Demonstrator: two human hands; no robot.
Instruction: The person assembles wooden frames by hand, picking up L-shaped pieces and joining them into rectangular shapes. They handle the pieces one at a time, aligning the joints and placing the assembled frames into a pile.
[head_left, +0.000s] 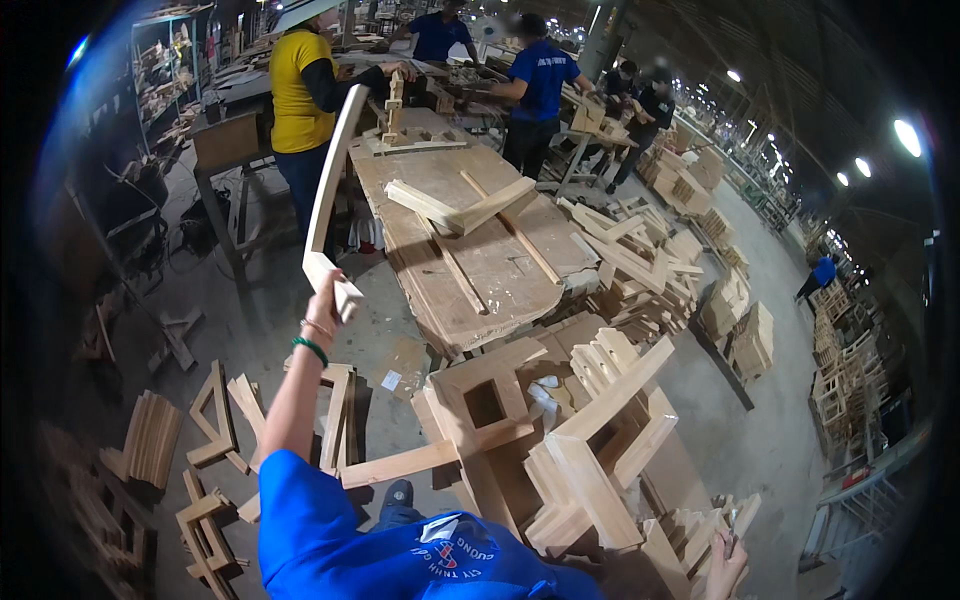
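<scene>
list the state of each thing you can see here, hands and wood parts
left hand: raised, gripping the lower end of the curved piece
curved piece: held up in the air, near upright
right hand: low at the frame edge, at the small blocks; grip unclear
workbench: standing, carries loose wood
crossed boards: lying flat on the bench, one over the other
frame parts: stacked in a loose pile
floor frames: scattered on the floor
</scene>
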